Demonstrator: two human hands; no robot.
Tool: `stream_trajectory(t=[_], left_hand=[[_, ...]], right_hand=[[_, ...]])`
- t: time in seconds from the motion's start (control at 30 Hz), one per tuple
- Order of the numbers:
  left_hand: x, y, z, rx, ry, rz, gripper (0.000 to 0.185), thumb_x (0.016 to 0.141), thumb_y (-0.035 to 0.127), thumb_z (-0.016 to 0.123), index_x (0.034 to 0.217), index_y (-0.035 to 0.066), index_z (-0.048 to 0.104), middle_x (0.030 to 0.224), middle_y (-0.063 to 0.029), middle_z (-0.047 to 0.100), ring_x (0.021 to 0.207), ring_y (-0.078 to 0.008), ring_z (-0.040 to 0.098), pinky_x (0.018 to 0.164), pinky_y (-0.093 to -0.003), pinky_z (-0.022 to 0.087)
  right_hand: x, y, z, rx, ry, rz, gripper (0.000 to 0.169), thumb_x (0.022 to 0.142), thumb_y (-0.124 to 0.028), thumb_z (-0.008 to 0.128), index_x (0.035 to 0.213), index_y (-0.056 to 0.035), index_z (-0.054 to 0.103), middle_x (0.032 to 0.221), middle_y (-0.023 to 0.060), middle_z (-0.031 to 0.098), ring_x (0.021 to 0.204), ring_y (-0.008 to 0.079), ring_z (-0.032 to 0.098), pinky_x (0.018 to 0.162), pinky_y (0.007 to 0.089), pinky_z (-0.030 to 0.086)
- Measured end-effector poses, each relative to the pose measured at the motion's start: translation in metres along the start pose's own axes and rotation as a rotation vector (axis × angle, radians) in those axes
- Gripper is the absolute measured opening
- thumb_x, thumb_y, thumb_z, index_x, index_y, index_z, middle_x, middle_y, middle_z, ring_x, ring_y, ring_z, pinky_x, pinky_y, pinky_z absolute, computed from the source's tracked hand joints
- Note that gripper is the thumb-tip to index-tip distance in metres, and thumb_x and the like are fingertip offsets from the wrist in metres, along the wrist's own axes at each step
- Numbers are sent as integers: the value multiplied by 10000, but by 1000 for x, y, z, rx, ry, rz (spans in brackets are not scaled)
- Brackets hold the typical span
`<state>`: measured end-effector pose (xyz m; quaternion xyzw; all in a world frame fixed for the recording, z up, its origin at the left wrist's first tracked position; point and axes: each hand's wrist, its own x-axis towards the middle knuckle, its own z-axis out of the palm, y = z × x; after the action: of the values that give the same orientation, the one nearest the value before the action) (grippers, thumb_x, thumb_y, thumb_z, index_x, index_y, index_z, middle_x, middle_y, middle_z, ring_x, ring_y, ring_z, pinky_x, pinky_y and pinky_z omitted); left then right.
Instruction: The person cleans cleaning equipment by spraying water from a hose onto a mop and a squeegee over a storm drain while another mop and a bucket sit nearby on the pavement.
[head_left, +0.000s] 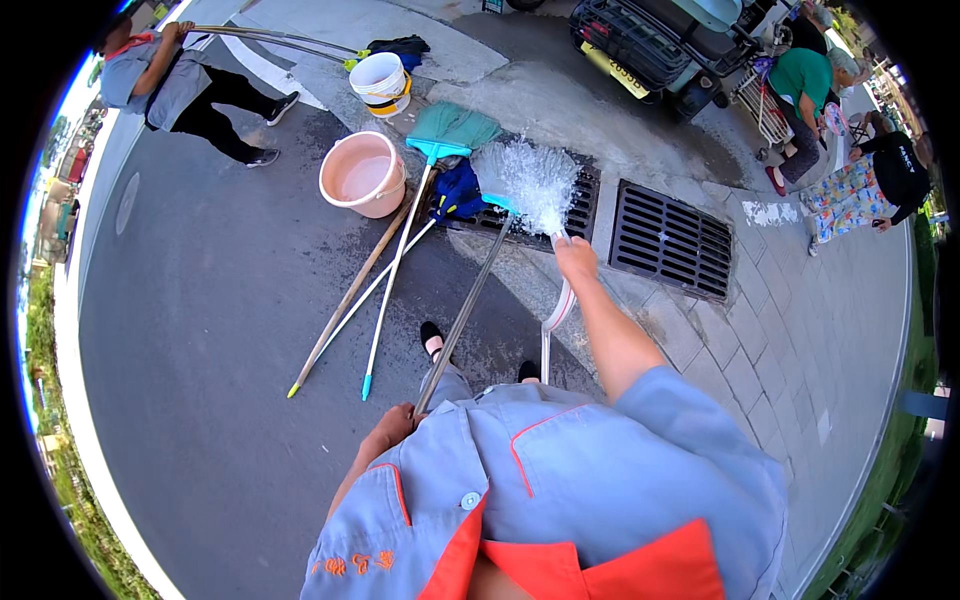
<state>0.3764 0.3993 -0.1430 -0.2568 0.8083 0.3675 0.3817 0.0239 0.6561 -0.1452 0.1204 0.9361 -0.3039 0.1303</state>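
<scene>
My left hand (396, 426) grips the end of a grey mop pole (474, 296) close to my waist. The pole slants away to a turquoise clamp (499, 201) with a pale mop head (491, 169) over a drain grate (586, 214). In my outstretched right hand (576, 261) is a flat white hose (562, 306) with a red stripe. Water (546, 176) bursts from its mouth onto the mop head and hides part of it. Beside it lie a mop with a green head (454, 126) and one with dark blue strands (459, 191).
A pink bucket (362, 176) and a white bucket (379, 84) stand beyond the mops. A second drain grate (671, 236) lies to the right. At upper left a person (180, 82) holds mop poles. A vehicle (660, 45) and seated people (806, 82) are at upper right.
</scene>
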Motion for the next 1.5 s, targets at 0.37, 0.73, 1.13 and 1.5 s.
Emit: stream_trajectory(t=[0.37,0.73,1.13,1.5], left_hand=[[41,74,-197,-591,-83,376,392,848,358,549,1022,7,524,674,-37,553,605,-120,544,541,-262,441],[141,148,-167,-779,-339,713,572,907,428,417,1265,-17,388,1216,-127,474,1145,-200,419,961,-328,322],[118,178,-217,-1026,25,577,431,938,394,363,932,3,544,820,-44,561,740,-117,508,674,-271,406],[108,176,-277,-1034,144,646,375,944,335,378,970,-9,527,812,-9,519,733,-81,436,653,-243,371]], right_hand=[[-20,-165,62,288,-159,14,420,842,-382,438,823,25,542,744,191,602,666,307,615,637,395,469],[-47,-264,60,461,-196,-115,459,848,-421,434,786,25,520,654,179,575,529,282,593,546,390,475],[-36,-281,105,880,-428,-251,406,895,-429,442,964,-31,485,668,67,529,516,127,536,451,266,468],[-50,-355,92,893,-483,-364,337,911,-345,432,943,-21,520,612,41,508,482,102,499,429,248,435]])
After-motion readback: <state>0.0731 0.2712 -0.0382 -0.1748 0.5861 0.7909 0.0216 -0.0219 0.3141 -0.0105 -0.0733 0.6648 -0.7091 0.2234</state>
